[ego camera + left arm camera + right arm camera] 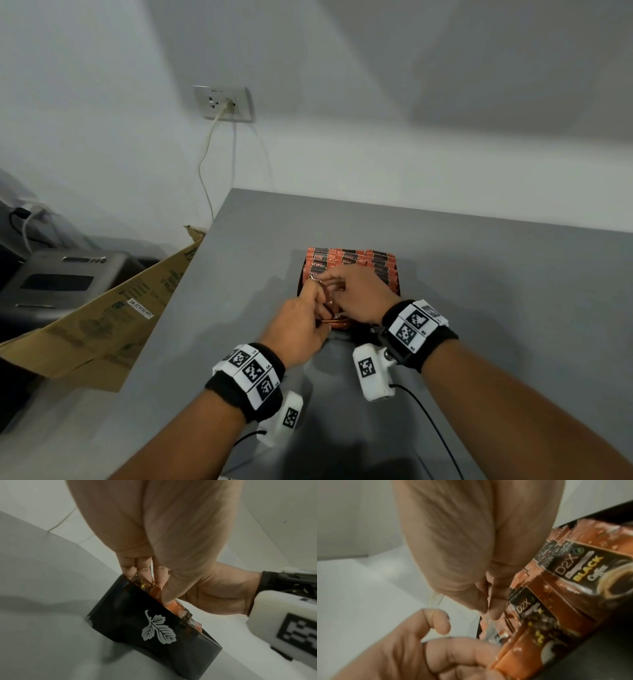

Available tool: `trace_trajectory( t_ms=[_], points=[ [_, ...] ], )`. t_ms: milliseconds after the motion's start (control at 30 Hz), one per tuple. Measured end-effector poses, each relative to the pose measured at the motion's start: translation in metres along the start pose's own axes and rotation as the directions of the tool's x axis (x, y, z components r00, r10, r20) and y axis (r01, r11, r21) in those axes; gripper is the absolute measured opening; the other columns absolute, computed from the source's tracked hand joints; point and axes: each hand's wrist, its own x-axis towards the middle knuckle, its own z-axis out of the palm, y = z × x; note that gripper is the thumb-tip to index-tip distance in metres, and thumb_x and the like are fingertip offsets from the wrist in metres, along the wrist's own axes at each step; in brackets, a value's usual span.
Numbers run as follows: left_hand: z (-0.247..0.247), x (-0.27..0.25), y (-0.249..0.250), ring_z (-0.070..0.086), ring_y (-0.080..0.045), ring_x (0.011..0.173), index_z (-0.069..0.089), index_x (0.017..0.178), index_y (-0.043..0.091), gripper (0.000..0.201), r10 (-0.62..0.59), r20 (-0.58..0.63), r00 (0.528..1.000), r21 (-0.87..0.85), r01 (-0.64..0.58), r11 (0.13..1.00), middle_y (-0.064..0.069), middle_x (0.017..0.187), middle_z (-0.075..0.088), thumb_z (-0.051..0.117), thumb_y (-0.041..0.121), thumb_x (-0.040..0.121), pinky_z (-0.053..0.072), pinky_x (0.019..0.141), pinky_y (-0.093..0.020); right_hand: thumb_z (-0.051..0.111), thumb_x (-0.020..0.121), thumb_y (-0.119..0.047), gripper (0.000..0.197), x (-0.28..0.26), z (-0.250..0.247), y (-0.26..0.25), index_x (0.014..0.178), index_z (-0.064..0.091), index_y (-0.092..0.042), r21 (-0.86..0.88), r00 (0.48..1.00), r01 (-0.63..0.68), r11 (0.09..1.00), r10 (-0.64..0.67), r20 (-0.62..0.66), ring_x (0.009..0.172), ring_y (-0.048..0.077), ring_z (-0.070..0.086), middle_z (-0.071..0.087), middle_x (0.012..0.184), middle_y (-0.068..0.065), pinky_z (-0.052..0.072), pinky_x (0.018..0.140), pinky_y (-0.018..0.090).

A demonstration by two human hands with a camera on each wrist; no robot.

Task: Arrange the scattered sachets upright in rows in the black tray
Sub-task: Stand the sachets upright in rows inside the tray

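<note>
Sachets (349, 262) in tray (154, 628), both hands' grip (322, 308) curled

Orange sachets (349, 260) upright (black tray (154, 628))

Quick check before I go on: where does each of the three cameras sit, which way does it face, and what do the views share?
Head: worn on the head, looking forward and down at the grey table; both forearms, left hand and right hand show over the black tray.
Left wrist: looks along the left hand at the tray's leaf-printed wall.
Right wrist: looks along the right hand at the sachets; left fingers show.
Shared: tray and sachets in all three.
</note>
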Motion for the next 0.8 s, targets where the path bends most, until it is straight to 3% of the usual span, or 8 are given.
trace_trajectory(
  t_ms=[67,133,300,433,533,600,700,800],
  points=[
    [0.001,0.000,0.000,0.066,-0.002,0.082,0.036,0.097,0.031,0.041,0.014,-0.008,1.000,0.003,-0.014,1.000,0.009,0.092,0.070,0.066,0.005,0.086,0.057,0.077,-0.030,0.053,0.091,0.000,0.037,-0.004,-0.006,0.004,0.119,0.070,-0.018,0.050,0.997,-0.029,0.998,0.032,-0.076,0.103,0.000,0.065,0.071,0.113,-0.007,0.050,0.097,0.018],
    [0.002,0.000,0.000,0.067,-0.004,0.081,0.036,0.096,0.032,0.040,0.029,-0.025,0.999,0.002,-0.029,1.000,0.008,0.090,0.069,0.063,0.004,0.087,0.058,0.075,-0.034,0.058,0.092,-0.007,0.030,-0.012,-0.014,0.006,0.115,0.072,-0.021,0.056,0.995,-0.035,0.998,0.041,-0.095,0.100,-0.004,0.064,0.070,0.109,-0.012,0.051,0.095,0.019],
    [-0.002,0.005,0.002,0.067,-0.009,0.077,0.039,0.093,0.032,0.038,0.051,-0.076,0.996,-0.039,-0.055,0.998,0.006,0.086,0.068,0.061,0.002,0.088,0.058,0.069,-0.039,0.071,0.086,-0.019,0.028,-0.031,-0.018,0.015,0.114,0.072,-0.025,0.059,0.992,-0.079,0.995,0.072,0.099,0.078,-0.013,0.063,0.071,0.105,-0.010,0.051,0.072,0.011],
    [-0.006,0.012,0.009,0.065,-0.003,0.078,0.042,0.095,0.033,0.038,0.029,-0.078,0.997,-0.154,-0.041,0.987,0.007,0.091,0.069,0.065,0.003,0.087,0.056,0.071,-0.027,0.071,0.088,-0.017,0.013,-0.036,-0.009,0.021,0.091,0.071,-0.030,-0.022,0.998,-0.010,1.000,0.011,0.054,0.083,0.004,0.064,0.070,0.090,-0.010,0.053,0.081,0.028],
    [-0.012,0.012,0.011,0.063,0.003,0.090,0.047,0.108,0.035,0.045,-0.049,-0.111,0.993,-0.315,0.011,0.949,0.010,0.103,0.067,0.075,0.010,0.083,0.049,0.075,-0.013,0.069,0.090,-0.015,0.012,-0.041,-0.015,0.023,0.090,0.070,-0.028,0.035,0.998,-0.030,0.999,0.033,-0.060,0.080,0.000,0.063,0.069,0.088,-0.011,0.049,0.076,0.022],
    [-0.017,0.013,0.010,0.063,0.000,0.099,0.048,0.117,0.029,0.053,-0.083,-0.128,0.988,-0.424,0.021,0.906,0.007,0.110,0.066,0.078,0.008,0.080,0.049,0.080,-0.014,0.069,0.090,-0.014,0.011,-0.045,-0.022,0.022,0.091,0.070,-0.025,0.139,0.988,-0.070,0.988,0.088,-0.126,0.074,-0.003,0.064,0.070,0.086,-0.011,0.049,0.071,0.018],
    [-0.019,0.015,0.013,0.068,-0.020,0.105,0.049,0.124,0.020,0.067,-0.159,-0.088,0.983,-0.707,0.050,0.705,-0.008,0.114,0.068,0.084,0.012,0.068,0.056,0.087,-0.033,0.068,0.090,-0.008,0.015,-0.050,-0.029,0.018,0.095,0.071,-0.021,0.424,0.965,-0.073,0.903,0.172,-0.200,0.071,0.010,0.068,0.075,0.084,-0.003,0.057,0.071,0.029],
    [-0.012,0.017,0.032,0.068,-0.032,0.091,0.049,0.132,0.005,0.068,-0.137,0.013,0.990,-0.936,0.060,0.348,-0.018,0.105,0.070,0.078,0.005,0.070,0.057,0.080,-0.043,0.064,0.091,0.005,0.021,-0.050,-0.026,0.004,0.110,0.068,-0.004,0.766,0.965,0.026,0.643,0.183,-0.187,0.070,0.020,0.064,0.074,0.093,0.011,0.054,0.061,0.033]
  ],
)
